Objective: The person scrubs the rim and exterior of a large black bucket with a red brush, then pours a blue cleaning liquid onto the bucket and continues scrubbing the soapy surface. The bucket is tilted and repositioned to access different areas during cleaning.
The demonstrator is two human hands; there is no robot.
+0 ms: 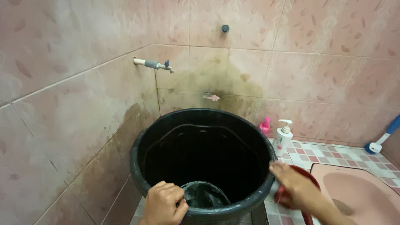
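Clamped over the near rim of the big black tub (pixel 141 143), my left hand (pixel 163 204) is curled into a fist at about 6 o'clock on the tub's circle, fingers wrapped around the edge of a small dark scoop (pixel 204 195) that sits just inside the rim — thumb and knuckles face up toward me. My right hand (pixel 298 187) lies at roughly 4 o'clock on the tub, pressed against the outer edge and blurred; it seems closed around a red dipper (pixel 308 177) whose rounded side shows behind the fingers, though I cannot tell how tight that hold is. From where I watch, the tub fills the middle of the view, its inside dark, with a moulded ridge running round the inner wall. At 11 o'clock from the tub a wall tap (pixel 155 64) juts from the pink tiles, well above the rim, and the tiles below it carry a brown-green stain. At 2 o'clock stands a white pump bottle (pixel 283 139) on the checked floor ledge, with a pink bottle (pixel 265 126) just beside it and partly hidden by the tub's rim. Farther out at 3 o'clock a blue-and-white brush (pixel 382 139) leans against the wall, and a pink squat pan (pixel 358 191) lies low at 4 o'clock — just beside my right wrist.
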